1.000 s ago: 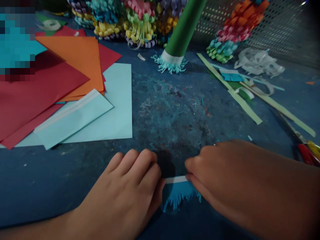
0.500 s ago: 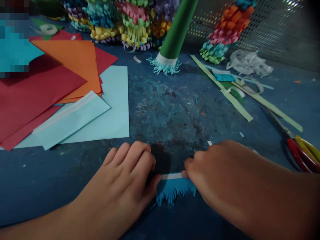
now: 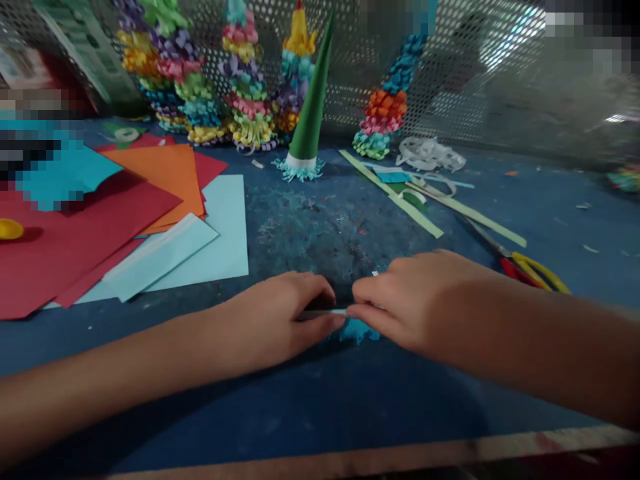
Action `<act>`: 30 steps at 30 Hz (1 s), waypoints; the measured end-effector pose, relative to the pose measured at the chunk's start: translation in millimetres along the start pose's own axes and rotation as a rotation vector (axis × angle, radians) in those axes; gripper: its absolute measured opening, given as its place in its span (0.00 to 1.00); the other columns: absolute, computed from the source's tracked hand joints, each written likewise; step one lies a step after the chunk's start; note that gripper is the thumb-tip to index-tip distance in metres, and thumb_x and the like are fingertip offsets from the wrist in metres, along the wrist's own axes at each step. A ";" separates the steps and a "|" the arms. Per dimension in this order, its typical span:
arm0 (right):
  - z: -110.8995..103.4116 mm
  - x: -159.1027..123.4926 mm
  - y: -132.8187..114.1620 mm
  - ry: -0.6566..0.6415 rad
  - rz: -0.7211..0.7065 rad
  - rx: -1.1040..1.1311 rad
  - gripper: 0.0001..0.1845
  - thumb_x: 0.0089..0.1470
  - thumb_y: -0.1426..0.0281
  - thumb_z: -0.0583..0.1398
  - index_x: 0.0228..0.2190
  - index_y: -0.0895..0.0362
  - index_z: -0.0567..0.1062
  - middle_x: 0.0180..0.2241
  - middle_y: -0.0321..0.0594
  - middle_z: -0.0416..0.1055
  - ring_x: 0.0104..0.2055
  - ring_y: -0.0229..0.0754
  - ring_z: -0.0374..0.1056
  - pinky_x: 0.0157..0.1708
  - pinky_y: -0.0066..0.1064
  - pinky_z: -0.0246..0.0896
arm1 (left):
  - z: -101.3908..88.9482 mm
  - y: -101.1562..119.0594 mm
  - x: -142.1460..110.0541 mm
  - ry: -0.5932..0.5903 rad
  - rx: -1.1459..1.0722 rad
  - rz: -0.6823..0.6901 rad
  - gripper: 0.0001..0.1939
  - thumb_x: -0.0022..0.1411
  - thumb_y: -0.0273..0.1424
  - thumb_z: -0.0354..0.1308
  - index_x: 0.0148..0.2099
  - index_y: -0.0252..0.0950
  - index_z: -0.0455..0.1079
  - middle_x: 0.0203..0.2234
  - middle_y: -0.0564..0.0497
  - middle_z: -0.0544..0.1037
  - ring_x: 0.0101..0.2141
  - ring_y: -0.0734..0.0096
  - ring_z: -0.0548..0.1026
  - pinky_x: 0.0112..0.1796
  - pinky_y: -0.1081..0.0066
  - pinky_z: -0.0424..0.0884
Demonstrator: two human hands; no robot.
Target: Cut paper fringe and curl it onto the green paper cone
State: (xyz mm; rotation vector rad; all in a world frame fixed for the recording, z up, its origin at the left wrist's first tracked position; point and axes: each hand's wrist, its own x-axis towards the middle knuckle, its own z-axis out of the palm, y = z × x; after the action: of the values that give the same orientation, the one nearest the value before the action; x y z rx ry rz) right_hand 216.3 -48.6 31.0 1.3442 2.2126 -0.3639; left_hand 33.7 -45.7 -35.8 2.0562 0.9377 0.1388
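Observation:
My left hand (image 3: pixel 273 313) and my right hand (image 3: pixel 400 300) meet low at the middle of the blue work surface. Between their fingertips runs a narrow white paper strip (image 3: pixel 323 313), pinched from both sides. A blue fringed paper strip (image 3: pixel 356 331) hangs below it, mostly hidden behind my fingers. Whether the white and blue paper are joined, I cannot tell. Both hands appear to hold this paper just above the surface.
Red, orange and pale blue paper sheets (image 3: pixel 220 227) lie at the left. Behind stand a green paper cone (image 3: pixel 307 117) with a fringed base and curled-paper towers (image 3: pixel 247 100) against perforated metal (image 3: pixel 465 73). Red-and-yellow scissors (image 3: pixel 525 269) and paper strips (image 3: pixel 400 193) lie at the right.
The view has tilted up, showing more of the back and the near table edge. My hands have closed in on the strip, and less of the blue fringe shows.

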 end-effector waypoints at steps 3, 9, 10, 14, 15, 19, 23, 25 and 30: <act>0.1 -11.0 9.8 0.022 0.050 -0.036 0.19 0.65 0.57 0.55 0.34 0.52 0.82 0.23 0.43 0.76 0.29 0.49 0.73 0.26 0.33 0.49 | -2.9 2.7 11.9 -0.056 -0.151 -0.081 0.16 0.71 0.42 0.49 0.41 0.40 0.73 0.27 0.56 0.72 0.28 0.70 0.70 0.27 0.72 0.61; 9.2 -10.9 36.4 0.046 -0.057 0.375 0.21 0.65 0.55 0.52 0.34 0.50 0.80 0.29 0.37 0.78 0.28 0.42 0.69 0.25 0.31 0.51 | -19.0 1.8 4.4 0.068 -0.057 -0.175 0.13 0.67 0.41 0.51 0.37 0.40 0.72 0.28 0.56 0.72 0.30 0.69 0.69 0.30 0.72 0.61; 9.6 -9.7 38.9 0.036 -0.072 0.430 0.20 0.65 0.56 0.52 0.36 0.50 0.81 0.32 0.36 0.79 0.29 0.42 0.70 0.26 0.31 0.53 | -21.0 0.9 -0.3 0.076 -0.033 -0.200 0.13 0.68 0.41 0.50 0.38 0.40 0.72 0.28 0.56 0.72 0.29 0.69 0.69 0.29 0.71 0.61; 8.6 -3.4 42.4 0.051 -0.083 0.552 0.17 0.63 0.58 0.54 0.40 0.49 0.81 0.32 0.35 0.78 0.27 0.39 0.68 0.23 0.28 0.53 | -24.3 -4.8 -19.3 0.109 0.016 -0.302 0.15 0.68 0.43 0.49 0.40 0.41 0.72 0.27 0.55 0.73 0.29 0.68 0.69 0.29 0.70 0.62; 8.3 -0.8 42.6 0.040 -0.085 0.555 0.17 0.63 0.57 0.54 0.38 0.49 0.81 0.30 0.34 0.77 0.26 0.38 0.66 0.21 0.28 0.51 | -24.3 -6.6 -23.2 0.112 0.023 -0.336 0.15 0.68 0.44 0.49 0.40 0.41 0.72 0.27 0.55 0.73 0.29 0.67 0.70 0.29 0.70 0.62; 7.5 15.2 40.8 -0.066 -0.126 0.519 0.14 0.60 0.56 0.57 0.35 0.47 0.80 0.28 0.33 0.76 0.25 0.38 0.66 0.20 0.28 0.53 | -22.0 -11.2 -34.9 0.121 0.066 -0.461 0.19 0.66 0.49 0.49 0.41 0.42 0.74 0.26 0.54 0.75 0.27 0.66 0.71 0.26 0.70 0.60; -0.4 29.3 24.5 -0.222 -0.109 0.415 0.08 0.54 0.63 0.59 0.30 0.49 0.78 0.26 0.34 0.74 0.21 0.38 0.60 0.17 0.31 0.49 | -17.5 -9.2 -39.9 0.095 0.157 -0.518 0.16 0.66 0.44 0.49 0.40 0.42 0.74 0.25 0.54 0.76 0.25 0.65 0.71 0.26 0.69 0.59; -7.8 33.0 11.1 -0.263 -0.075 0.317 0.09 0.54 0.65 0.58 0.26 0.51 0.76 0.24 0.35 0.72 0.19 0.37 0.54 0.15 0.34 0.44 | -15.1 -8.1 -40.7 0.098 0.203 -0.497 0.13 0.65 0.40 0.49 0.38 0.42 0.73 0.25 0.54 0.77 0.25 0.66 0.71 0.27 0.69 0.58; -21.4 43.9 -12.8 -0.357 -0.006 0.103 0.14 0.57 0.66 0.57 0.20 0.53 0.70 0.20 0.35 0.66 0.16 0.35 0.49 0.18 0.36 0.45 | -9.5 -13.7 -44.2 0.122 0.236 -0.422 0.11 0.64 0.37 0.49 0.35 0.41 0.70 0.27 0.54 0.77 0.26 0.67 0.70 0.28 0.69 0.56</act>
State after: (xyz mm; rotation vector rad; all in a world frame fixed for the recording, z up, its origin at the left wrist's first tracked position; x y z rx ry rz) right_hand 182.4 -11.9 23.7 1.2157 1.9233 -0.6729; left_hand -9.4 -63.9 -29.8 2.0252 1.5013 -0.0768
